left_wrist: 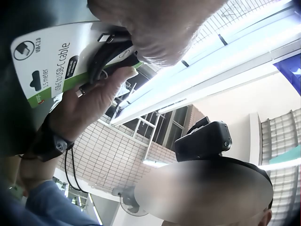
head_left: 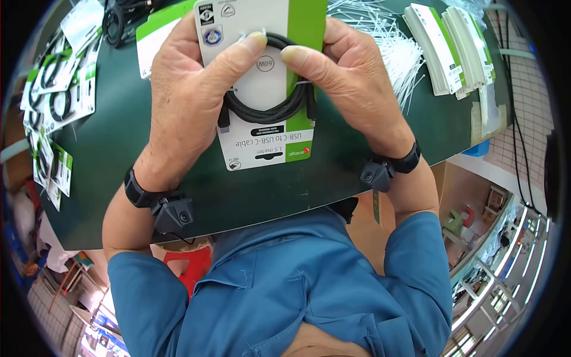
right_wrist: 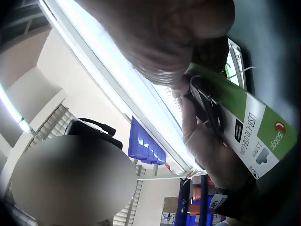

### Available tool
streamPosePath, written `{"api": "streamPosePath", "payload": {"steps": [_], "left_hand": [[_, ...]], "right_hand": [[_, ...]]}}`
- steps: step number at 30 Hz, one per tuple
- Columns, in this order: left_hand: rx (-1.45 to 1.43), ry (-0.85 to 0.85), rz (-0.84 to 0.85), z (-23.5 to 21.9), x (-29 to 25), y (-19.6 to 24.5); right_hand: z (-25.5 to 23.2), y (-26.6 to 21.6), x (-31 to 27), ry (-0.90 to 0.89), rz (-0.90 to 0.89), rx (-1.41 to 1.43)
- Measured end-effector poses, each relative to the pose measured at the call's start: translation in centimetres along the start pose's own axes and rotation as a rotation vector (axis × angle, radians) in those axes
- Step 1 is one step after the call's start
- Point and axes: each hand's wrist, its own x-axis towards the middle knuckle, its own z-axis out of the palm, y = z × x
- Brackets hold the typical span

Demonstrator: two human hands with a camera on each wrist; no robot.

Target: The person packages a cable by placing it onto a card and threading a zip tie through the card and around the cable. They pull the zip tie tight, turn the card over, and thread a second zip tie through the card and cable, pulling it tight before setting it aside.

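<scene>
A white and green cable card labelled "USB-C to USB-C cable" is held up over the table, its print upside down in the head view. A coiled black braided cable lies against its face. My left hand grips the card's left side, thumb on the card by the top of the coil. From the other side my right hand grips it, thumb against the coil's upper right. Fingers of both hands are hidden behind the card. White ties cross the coil at its sides, with black plugs hanging below them.
A pile of loose white cable ties lies right of the hands, beside stacks of blank-looking cards. Several carded cables are heaped at the left edge of the green table. Another green and white card lies behind my left hand.
</scene>
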Motion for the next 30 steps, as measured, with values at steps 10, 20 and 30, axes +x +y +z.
{"api": "streamPosePath", "payload": {"steps": [10,20,30], "left_hand": [[-0.313,-0.134,-0.14,-0.8,0.6,-0.3],[-0.129,-0.158,-0.167,1.0,0.0,-0.2],[-0.271,-0.151,-0.242,0.0,0.5,0.4]], "right_hand": [[0.7,0.3,0.0,0.005,0.0,0.24],[-0.4,0.2,0.3,0.219,-0.058,0.188],[-1.4,-1.7,0.2,-0.054,0.066,0.197]]}}
